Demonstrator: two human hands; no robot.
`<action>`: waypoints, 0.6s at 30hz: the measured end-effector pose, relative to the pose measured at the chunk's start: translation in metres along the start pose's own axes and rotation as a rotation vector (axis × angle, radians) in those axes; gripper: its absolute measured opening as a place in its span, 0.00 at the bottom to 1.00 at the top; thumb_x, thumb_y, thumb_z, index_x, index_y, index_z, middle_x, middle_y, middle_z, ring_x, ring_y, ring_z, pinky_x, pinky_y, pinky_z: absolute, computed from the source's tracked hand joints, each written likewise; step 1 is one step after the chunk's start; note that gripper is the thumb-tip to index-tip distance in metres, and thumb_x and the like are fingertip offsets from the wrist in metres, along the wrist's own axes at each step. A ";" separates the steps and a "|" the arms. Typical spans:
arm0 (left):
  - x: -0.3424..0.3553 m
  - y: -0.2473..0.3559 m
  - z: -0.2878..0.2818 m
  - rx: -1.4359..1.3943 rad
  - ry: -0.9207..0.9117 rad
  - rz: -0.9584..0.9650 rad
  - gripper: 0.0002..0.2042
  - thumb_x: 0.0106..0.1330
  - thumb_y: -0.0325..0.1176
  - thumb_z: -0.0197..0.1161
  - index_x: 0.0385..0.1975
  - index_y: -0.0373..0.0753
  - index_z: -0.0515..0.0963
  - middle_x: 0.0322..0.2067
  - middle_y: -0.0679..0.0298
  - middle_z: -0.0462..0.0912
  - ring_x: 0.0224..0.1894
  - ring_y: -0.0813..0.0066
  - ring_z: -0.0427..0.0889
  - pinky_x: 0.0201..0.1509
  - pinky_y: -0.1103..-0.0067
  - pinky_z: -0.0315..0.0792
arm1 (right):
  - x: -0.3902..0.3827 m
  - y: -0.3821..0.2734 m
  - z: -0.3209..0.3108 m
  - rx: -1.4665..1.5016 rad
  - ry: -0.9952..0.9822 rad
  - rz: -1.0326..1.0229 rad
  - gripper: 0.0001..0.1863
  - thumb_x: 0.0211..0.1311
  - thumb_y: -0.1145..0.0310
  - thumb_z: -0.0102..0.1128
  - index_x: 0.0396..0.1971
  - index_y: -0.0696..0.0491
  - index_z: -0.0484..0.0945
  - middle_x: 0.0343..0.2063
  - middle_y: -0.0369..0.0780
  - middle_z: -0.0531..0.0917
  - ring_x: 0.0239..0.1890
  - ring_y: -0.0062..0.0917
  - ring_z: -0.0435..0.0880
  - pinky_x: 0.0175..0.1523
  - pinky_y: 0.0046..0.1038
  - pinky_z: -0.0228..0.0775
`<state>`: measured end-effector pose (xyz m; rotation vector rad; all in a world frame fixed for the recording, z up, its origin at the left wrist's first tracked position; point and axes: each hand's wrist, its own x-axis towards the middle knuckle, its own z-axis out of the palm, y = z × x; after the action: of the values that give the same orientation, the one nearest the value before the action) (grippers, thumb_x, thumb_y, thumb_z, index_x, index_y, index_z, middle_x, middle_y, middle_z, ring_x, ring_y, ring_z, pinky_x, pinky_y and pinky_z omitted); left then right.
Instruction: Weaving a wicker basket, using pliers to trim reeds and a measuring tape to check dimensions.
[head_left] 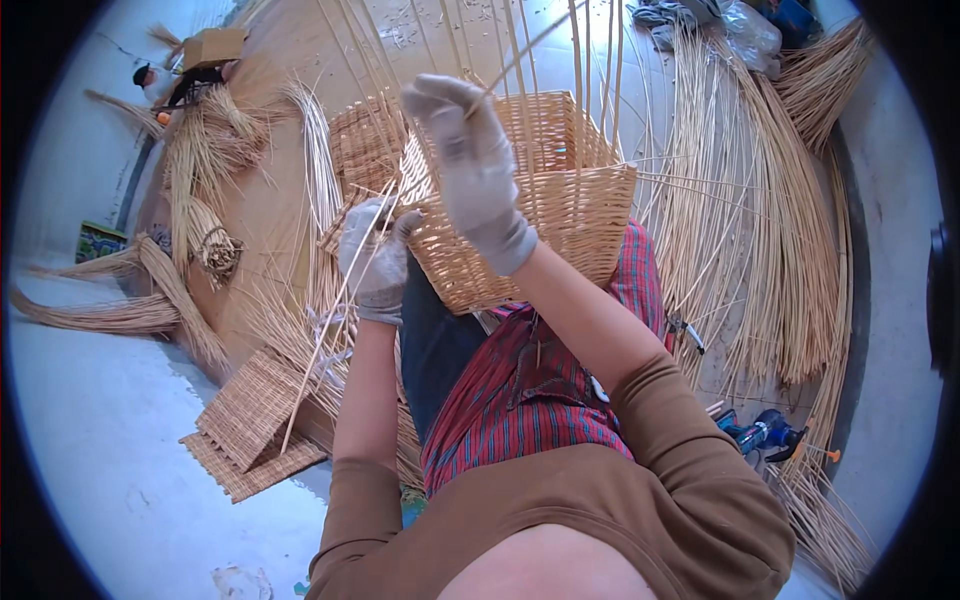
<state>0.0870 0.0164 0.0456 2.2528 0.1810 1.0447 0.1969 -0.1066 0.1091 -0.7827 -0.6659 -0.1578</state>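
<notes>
A rectangular wicker basket (570, 215) rests on my lap, with tall upright stakes (577, 60) rising from its walls. My right hand (470, 165), in a pale work glove, is raised over the near wall. Its fingers are closed on a thin wicker rod (530, 50) that slants up to the right; the hand is slightly blurred. At the basket's left corner my gloved left hand (375, 255) is closed on the woven edge, its thumb against the near wall. A long pale rod (322, 348) runs past that hand down to the left; whether the fingers hold it is unclear.
Long bundles of rods (770, 230) cover the floor at right. More bundles (215, 150) lie at left, near flat woven panels (250, 420). A blue power tool (765, 432) lies low on the right, below pliers-like cutters (685, 330). Another woven piece (365, 140) stands behind the basket.
</notes>
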 end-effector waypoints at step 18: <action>0.033 0.058 0.036 -0.444 -0.474 -0.580 0.24 0.70 0.15 0.53 0.61 0.48 0.79 0.39 0.68 0.83 0.32 0.87 0.77 0.32 0.81 0.77 | -0.019 -0.054 -0.087 -0.685 0.128 0.357 0.10 0.71 0.71 0.61 0.47 0.56 0.85 0.44 0.40 0.88 0.42 0.24 0.89 0.41 0.26 0.81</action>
<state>0.1275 -0.0346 0.0848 1.8075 0.3343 0.2051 0.2051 -0.2078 0.0854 -1.5217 -0.3324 -0.1075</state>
